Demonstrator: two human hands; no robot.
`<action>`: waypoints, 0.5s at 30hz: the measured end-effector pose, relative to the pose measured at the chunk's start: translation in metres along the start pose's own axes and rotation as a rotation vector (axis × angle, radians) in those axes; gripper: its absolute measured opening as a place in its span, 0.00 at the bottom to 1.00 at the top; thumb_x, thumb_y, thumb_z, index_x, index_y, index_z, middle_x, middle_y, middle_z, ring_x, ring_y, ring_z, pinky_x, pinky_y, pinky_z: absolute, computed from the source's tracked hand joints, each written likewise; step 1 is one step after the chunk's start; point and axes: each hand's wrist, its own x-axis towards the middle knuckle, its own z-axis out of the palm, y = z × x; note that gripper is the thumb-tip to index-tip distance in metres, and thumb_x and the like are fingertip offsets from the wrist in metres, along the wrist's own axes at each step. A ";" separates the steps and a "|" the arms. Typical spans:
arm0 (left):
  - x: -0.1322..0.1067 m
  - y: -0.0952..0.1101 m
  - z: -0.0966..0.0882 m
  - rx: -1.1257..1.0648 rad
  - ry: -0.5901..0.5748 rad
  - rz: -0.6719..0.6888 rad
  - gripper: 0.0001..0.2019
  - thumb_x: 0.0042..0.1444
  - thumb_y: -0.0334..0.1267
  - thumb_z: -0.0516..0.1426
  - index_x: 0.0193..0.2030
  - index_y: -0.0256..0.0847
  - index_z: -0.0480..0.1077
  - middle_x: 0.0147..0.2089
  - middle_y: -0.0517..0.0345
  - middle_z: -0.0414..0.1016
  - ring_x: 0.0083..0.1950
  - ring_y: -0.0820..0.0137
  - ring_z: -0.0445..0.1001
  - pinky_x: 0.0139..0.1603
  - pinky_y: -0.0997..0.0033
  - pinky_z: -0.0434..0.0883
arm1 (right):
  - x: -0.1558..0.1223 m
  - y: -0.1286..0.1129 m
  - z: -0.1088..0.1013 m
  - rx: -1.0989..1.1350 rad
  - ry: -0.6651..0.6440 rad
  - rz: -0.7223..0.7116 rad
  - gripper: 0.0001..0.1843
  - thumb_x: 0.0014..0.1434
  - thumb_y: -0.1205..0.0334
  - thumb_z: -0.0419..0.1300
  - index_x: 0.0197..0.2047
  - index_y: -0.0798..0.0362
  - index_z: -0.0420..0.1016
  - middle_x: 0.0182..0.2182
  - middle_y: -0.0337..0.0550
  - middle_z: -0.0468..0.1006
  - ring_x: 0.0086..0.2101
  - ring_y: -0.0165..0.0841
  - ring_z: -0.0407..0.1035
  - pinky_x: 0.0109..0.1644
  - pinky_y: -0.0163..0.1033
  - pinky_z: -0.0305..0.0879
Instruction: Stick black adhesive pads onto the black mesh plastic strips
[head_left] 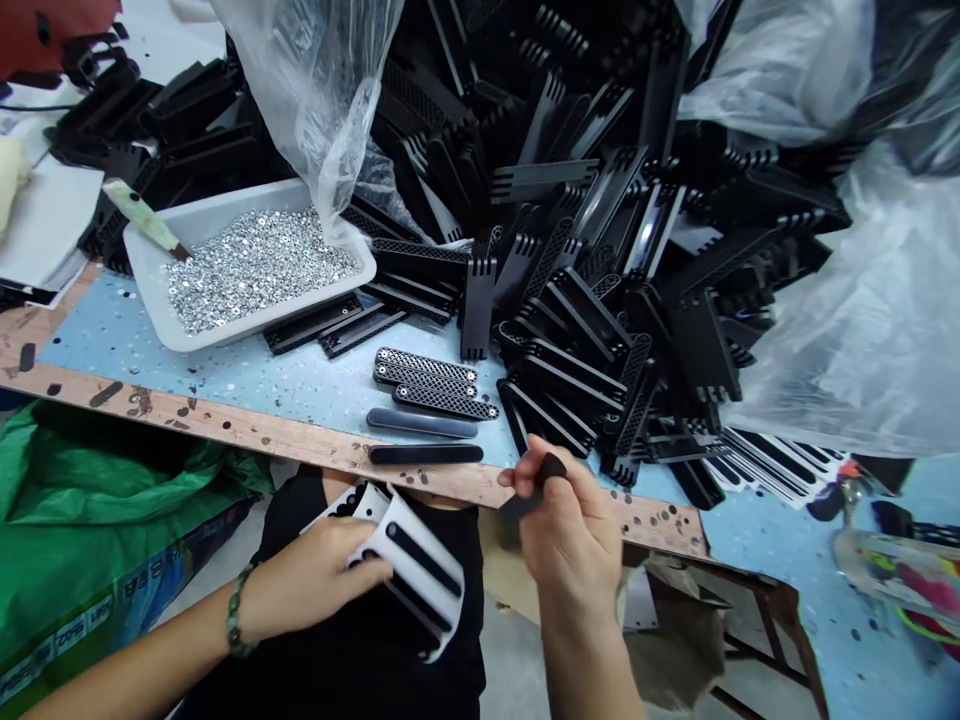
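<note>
My left hand (315,575) rests on my lap, closed on a white slotted plate (416,565) with long black slots, held against black cloth. My right hand (570,525) is raised at the table's front edge and pinches a short black plastic strip (536,485) between thumb and fingers. Just ahead of it, several loose black strips lie side by side on the blue tabletop: perforated mesh ones (435,380) and plain smooth ones (424,440).
A big heap of black finned plastic housings (600,230) fills the table's middle and right. A white tray (150,275) of small silver nuts (255,265) stands at left, a knife (146,220) in it. Clear plastic bags (862,330) hang around. A green sack (97,500) lies lower left.
</note>
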 end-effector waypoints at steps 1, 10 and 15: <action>-0.002 0.001 -0.008 -0.001 -0.036 0.026 0.07 0.59 0.41 0.58 0.36 0.41 0.73 0.37 0.59 0.78 0.37 0.69 0.75 0.38 0.75 0.70 | 0.012 -0.002 -0.003 -0.102 -0.031 -0.039 0.14 0.64 0.59 0.55 0.51 0.43 0.74 0.36 0.42 0.72 0.34 0.32 0.70 0.37 0.41 0.73; 0.068 0.004 -0.079 0.008 0.442 -0.018 0.14 0.62 0.42 0.52 0.51 0.42 0.72 0.45 0.53 0.77 0.41 0.66 0.76 0.43 0.68 0.72 | 0.083 0.010 0.038 -0.623 -0.484 -0.177 0.06 0.60 0.64 0.59 0.42 0.48 0.72 0.39 0.41 0.74 0.39 0.34 0.71 0.44 0.41 0.69; 0.101 0.000 -0.081 -0.117 0.346 -0.036 0.17 0.60 0.41 0.54 0.54 0.41 0.72 0.46 0.52 0.78 0.40 0.66 0.77 0.44 0.66 0.73 | 0.094 0.014 0.049 -0.729 -0.589 -0.164 0.06 0.61 0.64 0.59 0.42 0.48 0.71 0.39 0.40 0.74 0.38 0.34 0.72 0.42 0.39 0.68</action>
